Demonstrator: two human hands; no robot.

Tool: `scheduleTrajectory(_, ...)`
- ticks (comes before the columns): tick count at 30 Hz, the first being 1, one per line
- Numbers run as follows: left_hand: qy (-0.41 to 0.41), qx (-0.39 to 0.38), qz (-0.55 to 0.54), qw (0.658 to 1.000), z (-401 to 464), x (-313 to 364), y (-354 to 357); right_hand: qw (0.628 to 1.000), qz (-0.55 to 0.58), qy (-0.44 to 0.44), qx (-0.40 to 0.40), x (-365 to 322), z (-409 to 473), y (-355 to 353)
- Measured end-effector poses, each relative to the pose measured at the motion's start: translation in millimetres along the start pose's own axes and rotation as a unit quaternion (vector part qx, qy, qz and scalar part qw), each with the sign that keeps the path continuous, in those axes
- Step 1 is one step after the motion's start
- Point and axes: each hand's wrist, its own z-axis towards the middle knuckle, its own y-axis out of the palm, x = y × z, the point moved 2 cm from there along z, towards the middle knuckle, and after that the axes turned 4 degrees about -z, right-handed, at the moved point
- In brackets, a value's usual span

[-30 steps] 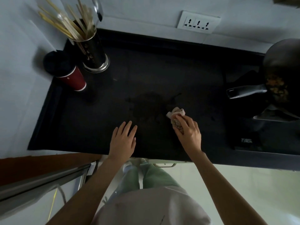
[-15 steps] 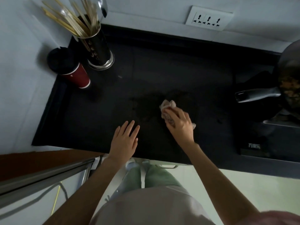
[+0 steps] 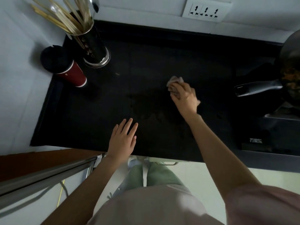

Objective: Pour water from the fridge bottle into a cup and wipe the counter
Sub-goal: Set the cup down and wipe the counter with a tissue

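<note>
Fingers (image 3: 176,92) of the right hand (image 3: 185,99) are curled around a crumpled cloth (image 3: 175,80) and press it onto the counter (image 3: 146,62), right of the middle; part of the cloth sticks out beyond the fingertips toward the wall. Fingers of the left hand (image 3: 122,140) lie straight and slightly spread, flat on the counter near its front edge, holding nothing; the two hands are well apart.

Going from the biggest thing down: the counter is a black slab with a raised rim at its back and left side, running between pale walls. Between the two hands, near the middle, a faint wet smear (image 3: 146,109) dulls the surface. At the right edge stands a dark pan (image 3: 290,69) with browned food in it, its long black handle (image 3: 258,89) pointing left toward the cloth but apart from it. Below the pan lies a black cooktop (image 3: 267,140) with a small white logo.

In the back left corner a shiny metal utensil holder (image 3: 95,49) stands upright, full of pale chopsticks (image 3: 61,18) that fan out to the left. Just beside it, to the left and front, stands a red cup (image 3: 71,73) with a black lid; whether the two touch cannot be told. On the back wall sits a white socket strip (image 3: 206,9).
</note>
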Motion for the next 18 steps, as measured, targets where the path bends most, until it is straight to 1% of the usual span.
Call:
scheduleTrajectory(2, 0.002, 0.0, 0.0, 1.0, 0, 0, -1, 0.998, 0.0, -0.065, -0.009, -20, -18, 7)
scheduleTrajectory(4, 0.002, -0.006, 0.006, 1.0, 0, 0, -1, 0.994, 0.01, -0.108, 0.0, -28, -51, 11)
scheduleTrajectory(7, 0.001, -0.01, 0.011, 1.0, 0, -1, 0, 0.993, 0.018, -0.113, 0.025, -20, -109, 10)
scheduleTrajectory(10, -0.001, -0.007, 0.003, 1.0, 0, -1, 0, 0.998, 0.0, -0.055, 0.039, 13, -151, -2)
scheduleTrajectory(12, 0.002, -0.003, -0.002, 1.0, 0, -1, 0, 0.998, -0.009, -0.007, 0.066, 40, -154, -15)
scheduleTrajectory(15, 0.004, -0.008, 0.001, 1.0, 0, -1, 0, 0.994, -0.007, 0.082, 0.077, 68, -127, -27)
scheduleTrajectory(16, 0.004, -0.009, 0.002, 1.0, 0, -1, 0, 0.992, -0.001, 0.1, 0.073, 69, -114, -28)
scheduleTrajectory(18, 0.006, -0.009, 0.003, 1.0, -1, -1, 0, 0.993, -0.001, 0.107, 0.058, 62, -92, -26)
